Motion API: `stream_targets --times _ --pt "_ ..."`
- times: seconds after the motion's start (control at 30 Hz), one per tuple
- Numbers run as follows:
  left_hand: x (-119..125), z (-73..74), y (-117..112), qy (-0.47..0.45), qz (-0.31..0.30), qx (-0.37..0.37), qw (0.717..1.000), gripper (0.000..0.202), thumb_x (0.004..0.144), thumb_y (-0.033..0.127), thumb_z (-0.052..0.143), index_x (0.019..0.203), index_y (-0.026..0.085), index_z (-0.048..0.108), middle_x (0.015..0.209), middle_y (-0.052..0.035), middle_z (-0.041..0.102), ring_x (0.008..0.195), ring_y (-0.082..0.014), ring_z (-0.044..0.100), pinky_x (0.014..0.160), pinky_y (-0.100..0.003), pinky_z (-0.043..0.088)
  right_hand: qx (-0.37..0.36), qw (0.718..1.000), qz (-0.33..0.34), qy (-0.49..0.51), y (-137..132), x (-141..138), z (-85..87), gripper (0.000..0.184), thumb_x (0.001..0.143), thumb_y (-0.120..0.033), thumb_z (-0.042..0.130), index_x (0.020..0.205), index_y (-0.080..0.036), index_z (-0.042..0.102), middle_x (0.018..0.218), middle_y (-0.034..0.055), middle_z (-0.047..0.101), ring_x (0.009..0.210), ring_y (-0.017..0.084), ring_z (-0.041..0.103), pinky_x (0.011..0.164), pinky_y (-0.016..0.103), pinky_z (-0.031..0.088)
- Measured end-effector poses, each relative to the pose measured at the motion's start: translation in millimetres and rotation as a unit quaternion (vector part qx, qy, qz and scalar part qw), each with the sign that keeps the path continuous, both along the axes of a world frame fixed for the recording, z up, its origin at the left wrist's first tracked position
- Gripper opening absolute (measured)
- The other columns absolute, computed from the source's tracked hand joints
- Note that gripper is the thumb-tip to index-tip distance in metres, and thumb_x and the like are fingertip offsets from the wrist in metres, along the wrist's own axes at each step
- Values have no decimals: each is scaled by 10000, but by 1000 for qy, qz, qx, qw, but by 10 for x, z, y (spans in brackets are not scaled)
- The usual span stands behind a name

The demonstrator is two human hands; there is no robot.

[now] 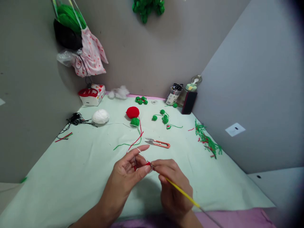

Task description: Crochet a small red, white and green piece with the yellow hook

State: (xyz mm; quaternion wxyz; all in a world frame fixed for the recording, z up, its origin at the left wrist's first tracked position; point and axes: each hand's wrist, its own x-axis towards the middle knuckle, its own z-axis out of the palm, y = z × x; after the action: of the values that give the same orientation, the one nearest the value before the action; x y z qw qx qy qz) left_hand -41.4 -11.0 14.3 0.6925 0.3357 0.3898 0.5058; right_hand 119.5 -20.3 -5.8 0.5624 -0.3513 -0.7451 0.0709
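Between thumb and fingers, my left hand [128, 172] pinches a small red and white crochet piece [148, 164]. White yarn loops over its raised index finger. My right hand [175, 182] grips a crochet hook [182, 192] with a yellow handle; the tip meets the crochet piece, partly hidden by the fingers. Beyond the hands lie a red yarn ball [132, 112] and a green yarn ball [135, 122] wrapped with some white strand. Red yarn trails from there toward my left hand. Orange-handled thread snips [158, 143] rest just ahead of the fingertips.
A white yarn ball [100, 116] and tangled black yarn [77, 119] lie left. Small green crocheted pieces [164, 118] sit farther back. At right are green and red yarn scraps [206, 141], a leaning phone [189, 103] and a tin [173, 95]. Walls enclose the table.
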Motion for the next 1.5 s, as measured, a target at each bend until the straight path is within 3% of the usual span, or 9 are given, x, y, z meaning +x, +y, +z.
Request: stream_targets --times 0.17,0.3,0.43,0.63,0.8,0.97,1.13,1.33,1.5 --pt "26 8 6 -89 -35 -82 992 542 754 335 931 1267 256 778 836 1 665 834 -148 579 842 -280 488 65 988 -49 -129 -18 26 -88 426 981 -67 599 1344 -275 681 1062 95 760 985 230 743 801 354 642" --pt "6 24 51 -144 -42 -137 979 493 745 282 928 1215 207 799 862 -13 668 867 -149 590 908 -299 484 -52 997 -3 60 -8 12 -54 312 1015 -83 538 1189 -255 732 979 71 749 889 202 710 745 335 607" --pt "-3 19 57 -76 -18 -67 995 477 781 286 905 1244 272 789 850 18 646 828 -127 567 845 -262 465 -150 963 50 220 64 -27 46 229 1046 -182 550 995 -244 764 824 37 717 773 185 679 687 315 582" --pt "48 -23 13 -46 -10 -25 999 531 787 315 912 1296 327 760 895 8 684 895 -158 603 813 -271 478 -108 985 30 129 66 -102 9 280 1005 -100 602 1127 -274 783 987 55 787 911 191 744 768 301 619" --pt "25 -32 72 -138 -42 -110 983 430 791 287 902 1205 220 808 949 -35 722 910 -153 614 908 -290 480 -38 997 -20 60 38 -61 -36 346 979 -69 620 1209 -275 775 1048 77 766 936 199 728 771 309 611" --pt "3 -12 114 -137 0 -85 987 382 801 217 873 1178 229 815 854 15 646 835 -127 582 911 -297 471 -181 949 50 252 119 -55 -3 211 1029 -182 597 1007 -268 788 839 11 714 727 143 657 670 270 561" --pt "20 23 70 -59 -6 -32 998 410 792 271 891 1191 290 801 849 15 690 870 -156 603 895 -313 448 -204 945 84 241 149 -106 -14 168 1007 -218 662 1004 -276 819 937 35 785 893 166 715 789 273 580" --pt "-45 59 50 -40 -24 -50 998 424 800 309 863 1217 314 790 863 24 669 886 -159 575 866 -310 405 -294 878 154 345 167 -41 1 218 1049 -339 597 959 -240 770 863 20 761 690 123 689 688 250 590" --pt "-57 6 21 0 3 -31 1000 427 818 332 852 1239 317 781 878 21 636 841 -152 543 779 -295 404 -198 954 88 207 75 -33 47 248 1082 -199 485 1066 -238 729 931 37 764 772 136 717 735 264 603"
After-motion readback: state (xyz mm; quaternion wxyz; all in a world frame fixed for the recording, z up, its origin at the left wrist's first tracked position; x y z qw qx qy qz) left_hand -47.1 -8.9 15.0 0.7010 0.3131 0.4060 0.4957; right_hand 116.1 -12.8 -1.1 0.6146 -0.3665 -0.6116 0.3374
